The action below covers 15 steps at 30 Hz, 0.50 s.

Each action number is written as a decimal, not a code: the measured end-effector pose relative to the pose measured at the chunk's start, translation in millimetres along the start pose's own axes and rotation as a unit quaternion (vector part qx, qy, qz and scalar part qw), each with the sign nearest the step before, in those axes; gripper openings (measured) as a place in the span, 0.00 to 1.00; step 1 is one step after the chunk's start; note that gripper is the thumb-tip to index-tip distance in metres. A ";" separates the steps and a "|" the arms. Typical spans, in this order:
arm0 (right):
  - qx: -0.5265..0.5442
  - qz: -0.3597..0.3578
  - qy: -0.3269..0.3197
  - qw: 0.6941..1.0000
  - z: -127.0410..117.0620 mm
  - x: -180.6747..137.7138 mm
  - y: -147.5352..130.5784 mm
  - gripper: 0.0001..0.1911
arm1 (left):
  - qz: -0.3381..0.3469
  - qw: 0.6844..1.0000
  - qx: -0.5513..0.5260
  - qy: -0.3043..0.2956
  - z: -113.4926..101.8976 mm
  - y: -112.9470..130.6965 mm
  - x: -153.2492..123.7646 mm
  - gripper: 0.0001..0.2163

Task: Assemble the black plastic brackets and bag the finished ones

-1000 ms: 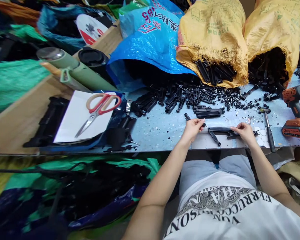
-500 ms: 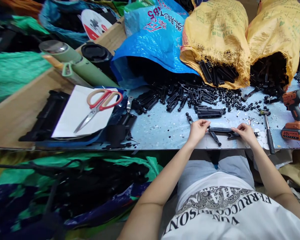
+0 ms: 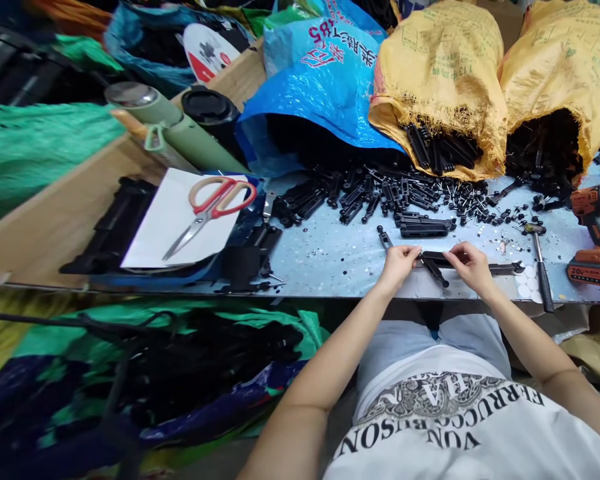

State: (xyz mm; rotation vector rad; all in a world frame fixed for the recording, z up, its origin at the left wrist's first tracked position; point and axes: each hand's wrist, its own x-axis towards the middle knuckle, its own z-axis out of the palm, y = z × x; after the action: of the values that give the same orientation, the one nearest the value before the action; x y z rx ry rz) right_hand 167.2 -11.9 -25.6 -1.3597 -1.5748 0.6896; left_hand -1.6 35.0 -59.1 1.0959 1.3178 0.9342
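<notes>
My left hand pinches the left end of a jointed black plastic bracket just above the table's front edge. My right hand has its fingers closed on the same bracket further right. One short black arm of it slants down between my hands, and another small black link pokes out beyond my left fingers. To the right of my right hand a long black bar lies near the front edge. Behind my hands is a small stack of black brackets. My fingers hide the joint itself.
Loose black links and screws spread along the back, before a blue sack and yellow sacks. A hammer and cordless drill are at right. Scissors lie on white paper at left.
My right hand has moved left along the bracket, closer to my left hand, uncovering more of the long bar. The view has shifted slightly; my left hand keeps its pinch.
</notes>
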 end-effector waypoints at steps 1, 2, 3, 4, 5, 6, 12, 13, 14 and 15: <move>0.002 -0.004 -0.004 1.000 2.8 1.3 0.7 0.12 | -0.009 1.000 -0.022 0.005 -2.7 0.0 0.6 0.13; 0.003 -0.004 -0.006 1.000 4.8 2.6 1.3 0.12 | -0.009 0.999 -0.040 0.012 -4.7 0.8 0.9 0.14; 0.004 -0.002 -0.006 1.000 6.1 3.8 1.8 0.13 | -0.004 0.998 -0.053 0.018 -6.0 2.2 0.9 0.14; 0.006 0.001 -0.006 1.000 6.9 4.9 2.1 0.13 | 0.002 0.998 -0.062 0.019 -6.5 4.0 0.7 0.15; 0.006 0.005 -0.007 1.000 7.4 5.8 2.3 0.13 | 0.004 0.998 -0.067 0.017 -6.3 5.9 0.4 0.16; 0.005 0.010 -0.009 1.000 7.6 6.5 2.3 0.14 | 0.004 0.997 -0.071 0.012 -5.6 7.5 0.2 0.16; -0.023 0.034 -0.041 0.998 8.2 5.2 5.4 0.17 | 0.034 0.999 -0.026 0.013 3.3 6.5 3.2 0.15; -0.028 0.033 -0.044 0.998 8.3 4.8 6.5 0.17 | 0.051 0.999 -0.003 0.018 4.4 5.9 3.9 0.14; -0.036 0.029 -0.047 0.998 8.5 4.5 7.7 0.17 | 0.066 0.997 0.023 0.021 5.3 5.6 4.2 0.13; -0.046 0.023 -0.050 0.997 8.8 4.3 8.8 0.17 | 0.079 0.995 0.053 0.020 6.0 5.7 4.3 0.12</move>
State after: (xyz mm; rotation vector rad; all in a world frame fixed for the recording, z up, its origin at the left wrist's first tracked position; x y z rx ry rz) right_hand 163.3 -4.3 -35.8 -1.4535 -1.6763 0.7300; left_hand 5.1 40.2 -55.0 1.2840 1.3415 1.0149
